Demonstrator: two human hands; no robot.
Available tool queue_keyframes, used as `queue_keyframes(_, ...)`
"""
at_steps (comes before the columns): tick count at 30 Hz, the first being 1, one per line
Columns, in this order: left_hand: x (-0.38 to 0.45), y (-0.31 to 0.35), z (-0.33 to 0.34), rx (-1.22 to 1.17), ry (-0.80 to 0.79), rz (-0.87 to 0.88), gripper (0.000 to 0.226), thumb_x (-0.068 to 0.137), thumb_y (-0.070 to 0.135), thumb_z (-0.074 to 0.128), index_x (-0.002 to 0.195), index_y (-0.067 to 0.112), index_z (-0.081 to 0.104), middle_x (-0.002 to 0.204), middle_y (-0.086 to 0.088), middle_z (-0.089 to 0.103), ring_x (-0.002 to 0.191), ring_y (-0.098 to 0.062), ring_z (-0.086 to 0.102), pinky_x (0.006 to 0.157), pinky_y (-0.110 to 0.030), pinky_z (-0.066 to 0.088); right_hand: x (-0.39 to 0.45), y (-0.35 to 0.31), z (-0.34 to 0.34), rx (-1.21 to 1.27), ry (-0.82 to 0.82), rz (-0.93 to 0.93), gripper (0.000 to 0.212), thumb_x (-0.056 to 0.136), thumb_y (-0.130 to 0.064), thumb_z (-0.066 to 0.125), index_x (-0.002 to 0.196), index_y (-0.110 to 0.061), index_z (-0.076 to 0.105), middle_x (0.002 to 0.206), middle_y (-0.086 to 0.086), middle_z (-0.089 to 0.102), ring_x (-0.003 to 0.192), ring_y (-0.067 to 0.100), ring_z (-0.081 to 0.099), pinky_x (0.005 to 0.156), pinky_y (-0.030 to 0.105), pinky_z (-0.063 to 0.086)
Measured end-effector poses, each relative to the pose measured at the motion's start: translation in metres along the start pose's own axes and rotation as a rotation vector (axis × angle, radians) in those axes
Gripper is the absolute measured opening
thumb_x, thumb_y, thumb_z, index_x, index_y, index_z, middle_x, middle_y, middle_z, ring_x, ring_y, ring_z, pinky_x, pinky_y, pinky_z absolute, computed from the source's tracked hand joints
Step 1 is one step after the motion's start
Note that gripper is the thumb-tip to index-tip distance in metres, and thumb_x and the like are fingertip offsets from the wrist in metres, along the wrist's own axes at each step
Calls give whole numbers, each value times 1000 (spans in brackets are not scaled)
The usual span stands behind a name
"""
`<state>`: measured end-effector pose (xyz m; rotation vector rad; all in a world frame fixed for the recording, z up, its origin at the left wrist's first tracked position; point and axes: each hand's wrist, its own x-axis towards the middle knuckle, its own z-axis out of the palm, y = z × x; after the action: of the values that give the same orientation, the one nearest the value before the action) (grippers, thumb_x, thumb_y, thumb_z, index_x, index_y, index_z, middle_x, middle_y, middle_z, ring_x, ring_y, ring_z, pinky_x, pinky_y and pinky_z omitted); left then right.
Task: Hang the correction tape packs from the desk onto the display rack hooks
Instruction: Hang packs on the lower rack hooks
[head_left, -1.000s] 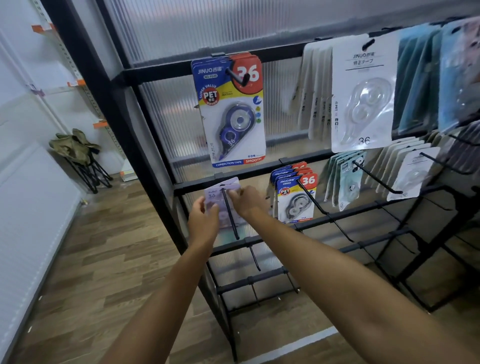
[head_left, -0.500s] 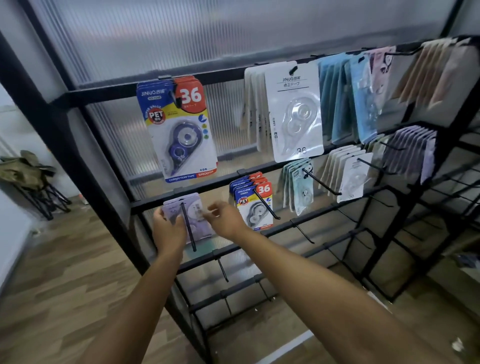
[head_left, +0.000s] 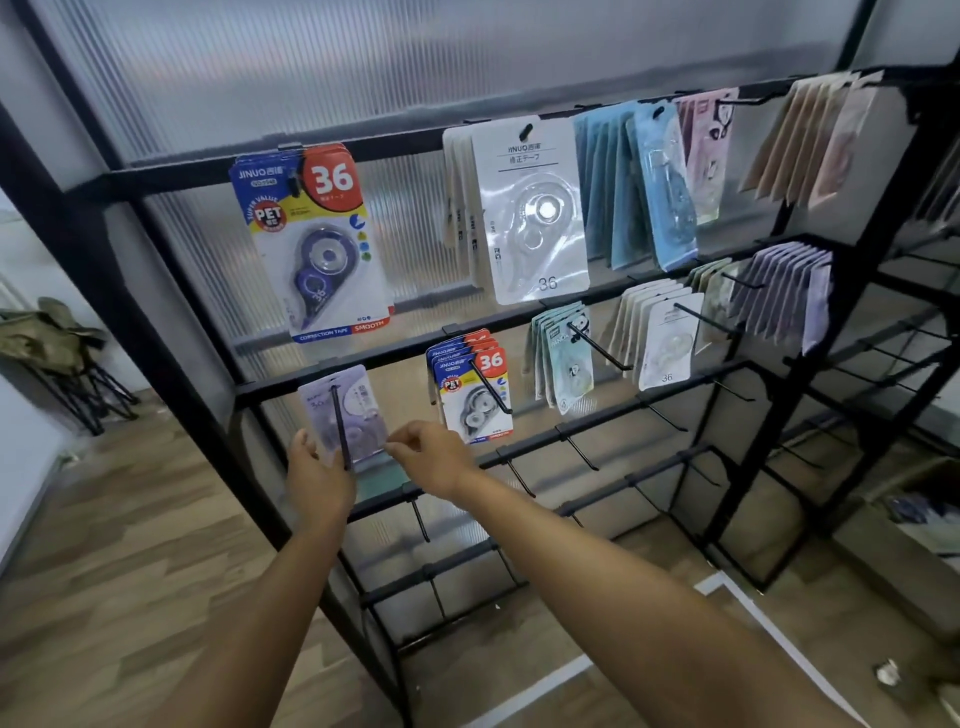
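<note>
While both hands work the same card, the lilac correction tape pack (head_left: 345, 413) sits threaded on a black hook (head_left: 340, 426) on the rack's lowest stocked rail, directly between and just above the hands. Left hand (head_left: 318, 480) cups the pack's lower left edge, fingers curled behind it; thumb side hidden, so exact grip is unclear. Right hand (head_left: 434, 460) pinches the lower right corner between thumb and fingertips.

Judgement: pack is on the hook but not seated. To finish well: push it straight back along the prong to the rail, keep the card square so the hang-hole doesn't tear or bind, release the pinch first, then the left support. Check it hangs face-out.

Just right of the right hand: blue "36" packs (head_left: 475, 387) on the next hook, same rail. Further right: pale green packs (head_left: 563, 358) and white packs (head_left: 667, 343). Above the hands, a large blue "36" pack (head_left: 317, 244) and a big white pack (head_left: 535, 213) hang on the top rail. Below the hands several prongs hold nothing, one empty hook (head_left: 420, 522) nearest. Display rack (head_left: 171, 369) frame post runs past the left hand. Desk is not in view.
</note>
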<state>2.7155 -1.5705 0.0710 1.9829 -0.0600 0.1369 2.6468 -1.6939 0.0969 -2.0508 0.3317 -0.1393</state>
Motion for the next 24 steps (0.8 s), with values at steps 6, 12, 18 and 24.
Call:
queue_keyframes(6,-42,-12,0,65,-101,-56,47,96,21,52,139,7,39,133,-15,54,119,-33,51,96,-40,40,-23,16,7,-45,-32,4,24,95,-24,53,108,-8,66,108,11,67,102,26,61,93,40,48)
queue_keyframes(12,-69,-16,-9,129,-177,-63,41,96,22,52,136,11,47,135,-11,55,118,-27,55,93,-34,41,-48,17,19,-80,-85,5,26,95,-24,52,111,-11,68,115,8,67,109,25,60,98,40,46)
queue_keyframes(18,-95,-18,-32,110,-197,-12,32,94,21,56,125,11,58,123,-8,64,115,-23,59,87,-26,39,-79,3,29,-114,-88,-33,24,94,-22,53,107,-11,69,112,9,69,108,25,60,95,38,47)
queue_keyframes(24,-140,-23,-67,83,-289,22,24,96,23,55,116,14,62,117,-5,65,113,-24,59,94,-36,45,-136,-8,44,-123,-22,-32,26,93,-21,53,112,-11,68,114,9,68,108,24,60,91,31,46)
